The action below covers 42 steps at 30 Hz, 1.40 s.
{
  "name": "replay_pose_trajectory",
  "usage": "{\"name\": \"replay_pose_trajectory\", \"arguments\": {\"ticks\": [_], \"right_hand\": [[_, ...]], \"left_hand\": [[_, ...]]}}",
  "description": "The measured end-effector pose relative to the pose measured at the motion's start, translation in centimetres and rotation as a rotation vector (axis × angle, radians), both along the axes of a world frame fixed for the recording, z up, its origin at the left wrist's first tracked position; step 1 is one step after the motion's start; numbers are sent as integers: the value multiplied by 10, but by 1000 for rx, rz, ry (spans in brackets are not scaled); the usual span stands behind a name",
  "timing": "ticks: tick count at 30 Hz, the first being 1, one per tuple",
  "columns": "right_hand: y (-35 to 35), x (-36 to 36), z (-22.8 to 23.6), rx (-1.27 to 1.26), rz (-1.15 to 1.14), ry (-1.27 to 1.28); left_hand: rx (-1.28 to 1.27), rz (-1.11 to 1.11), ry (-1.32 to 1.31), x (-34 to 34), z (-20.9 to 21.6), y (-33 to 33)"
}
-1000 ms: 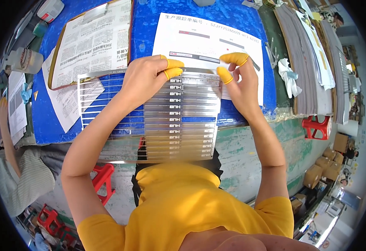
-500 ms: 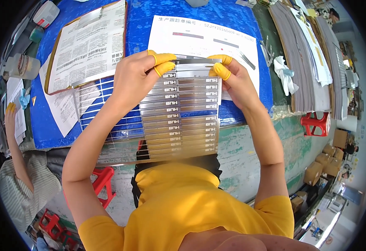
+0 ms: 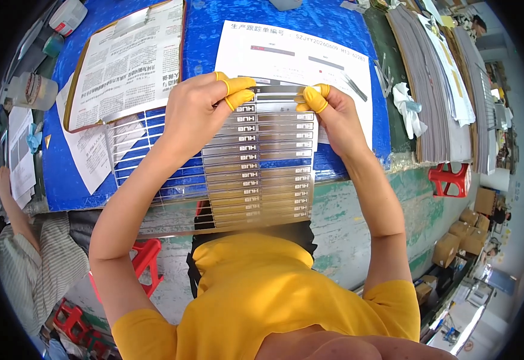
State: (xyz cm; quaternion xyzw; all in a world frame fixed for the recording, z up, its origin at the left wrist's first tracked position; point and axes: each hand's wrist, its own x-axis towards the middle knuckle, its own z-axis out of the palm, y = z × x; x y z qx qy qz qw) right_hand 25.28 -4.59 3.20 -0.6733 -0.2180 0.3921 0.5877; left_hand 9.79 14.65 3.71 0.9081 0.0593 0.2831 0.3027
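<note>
My left hand (image 3: 205,105) and my right hand (image 3: 336,114) both wear yellow finger cots on thumb and forefinger. Between them they pinch the two ends of a thin dark metal strip (image 3: 280,90). Below the strip hangs a thin metal sheet (image 3: 286,162) of narrow labelled strips in rows, with a bare slotted frame on its left side. The sheet leans over the table edge toward my lap. Whether the pinched strip is still joined to the sheet, I cannot tell. Behind the strip lies a printed paper (image 3: 304,45) with pictures of strips.
A newspaper-lined tray (image 3: 127,66) lies at left on the blue table (image 3: 205,30). Plastic tubs (image 3: 37,95) stand beyond it. Stacked grey sheets (image 3: 418,78) and a crumpled white tissue (image 3: 407,108) are at right. A co-worker's arm (image 3: 16,210) is at far left; red stools (image 3: 449,180) stand below.
Both hands and the strip have shifted very slightly, and more of the printed paper's top line shows. At far left the co-worker's hand has moved down and left.
</note>
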Motion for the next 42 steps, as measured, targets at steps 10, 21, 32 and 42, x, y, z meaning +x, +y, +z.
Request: {"name": "replay_pose_trajectory", "arguments": {"ticks": [10,21,32,42], "right_hand": [[4,-8,2,133,-28,0],[9,-11,7,170,-25,176],[11,-15,-3,164,-53,116],[8,-10,1,138,-30,156]], "left_hand": [[35,36,7,0,-3,0],[125,35,-5,-1,1,0],[118,46,2,-2,0,1],[110,58,29,-4,1,2]]}}
